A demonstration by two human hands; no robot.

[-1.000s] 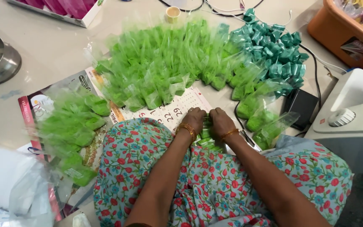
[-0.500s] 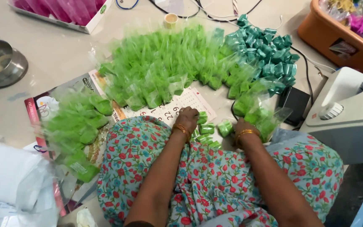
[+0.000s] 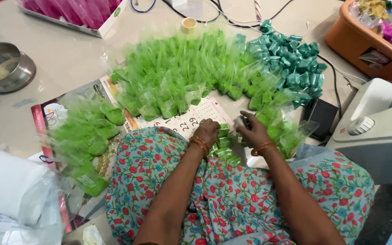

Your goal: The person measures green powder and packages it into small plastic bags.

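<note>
At frame centre, just above the floral-print lap (image 3: 232, 199), the left hand (image 3: 207, 131) has its fingers curled down onto a short strip of green packets (image 3: 223, 143) lying between the two hands; fingers look closed on it, though the exact pinch is hidden. Right hand (image 3: 250, 131) sits just beside it, fingers bunched around a small pale bit, probably clear film; what exactly it grips can't be made out. Both wrists carry bangles.

Outward: the strip rests on a printed calendar sheet (image 3: 191, 120) spread over the floor. Right of the right hand, a small batch of green pouches (image 3: 282, 127), touching a black box (image 3: 320, 115). Above, a wide fan of finished green pouches (image 3: 182, 77) fills centre frame, with a teal pouch cluster (image 3: 291, 59) at its upper right. Lower left, another green pile (image 3: 85, 140) on a magazine.

Judgement: bulk of the output looks done, several large piles laid out; only the short strip in hand shows as unfinished stock.

Periphery: steel bowl (image 3: 1, 68) at left, pink packets in a tray (image 3: 75, 11) upper left, orange tub (image 3: 373, 41) upper right, grey machine (image 3: 377, 127) at right.
</note>
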